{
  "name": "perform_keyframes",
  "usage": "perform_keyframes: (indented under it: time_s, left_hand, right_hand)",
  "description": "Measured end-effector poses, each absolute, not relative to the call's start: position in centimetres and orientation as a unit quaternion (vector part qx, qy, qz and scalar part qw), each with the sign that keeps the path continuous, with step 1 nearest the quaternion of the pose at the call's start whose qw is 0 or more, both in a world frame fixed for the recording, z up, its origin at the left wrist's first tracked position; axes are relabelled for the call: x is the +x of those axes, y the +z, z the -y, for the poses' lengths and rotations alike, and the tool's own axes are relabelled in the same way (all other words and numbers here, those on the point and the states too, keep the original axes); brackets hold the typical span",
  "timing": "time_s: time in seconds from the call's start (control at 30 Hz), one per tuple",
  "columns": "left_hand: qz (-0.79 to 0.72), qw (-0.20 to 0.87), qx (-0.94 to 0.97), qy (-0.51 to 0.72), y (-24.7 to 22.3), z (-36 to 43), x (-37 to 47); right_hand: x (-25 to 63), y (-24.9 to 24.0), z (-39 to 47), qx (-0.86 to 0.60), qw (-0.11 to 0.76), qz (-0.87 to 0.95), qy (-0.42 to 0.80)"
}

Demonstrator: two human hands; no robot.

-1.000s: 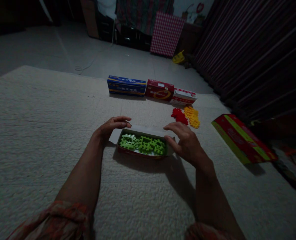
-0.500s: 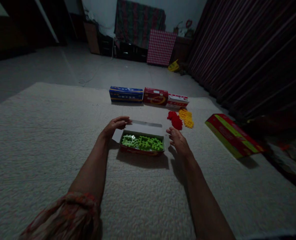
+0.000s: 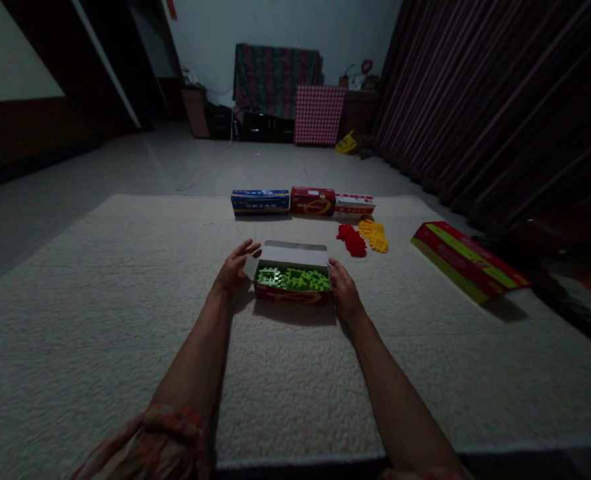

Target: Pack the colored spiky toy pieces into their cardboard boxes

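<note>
An open cardboard box with red sides stands in front of me, its white lid flap raised at the back. Inside it lie several green plastic building pieces with notched edges. My left hand is at the box's left end, beside the white side flap, with its fingers apart. At the right end, my right hand rests its fingertips against the box's edge, the fingers stretched and a little bent. Part of that hand's far side is hidden.
Behind the box stand a blue box, a dark red box and a white-and-red box in a row. Red pieces and yellow pieces lie right of centre. A larger red-and-green box sits at the right of the pale quilted mat.
My right hand has closed in on the box's right end and now touches it. My left hand stays by the left flap. The view has tilted up slightly.
</note>
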State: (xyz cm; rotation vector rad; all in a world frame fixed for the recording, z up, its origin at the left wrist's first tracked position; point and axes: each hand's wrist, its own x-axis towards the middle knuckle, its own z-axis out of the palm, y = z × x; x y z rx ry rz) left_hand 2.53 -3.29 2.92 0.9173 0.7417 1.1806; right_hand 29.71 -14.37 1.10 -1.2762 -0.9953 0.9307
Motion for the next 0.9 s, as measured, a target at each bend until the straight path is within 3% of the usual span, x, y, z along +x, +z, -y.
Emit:
perform_keyframes:
  time_s: [0.57, 0.9]
  left_hand:
    - [-0.337, 0.653, 0.450, 0.508, 1.6, 4.6, 4.1]
    - [-0.324, 0.623, 0.461, 0.543, 2.4, 4.9, 5.1]
  right_hand:
    - [29.1, 0.7, 14.7, -0.492, 0.653, 0.383, 0.429]
    - [29.1, 0.4, 14.0, -0.487, 0.672, 0.431, 0.354]
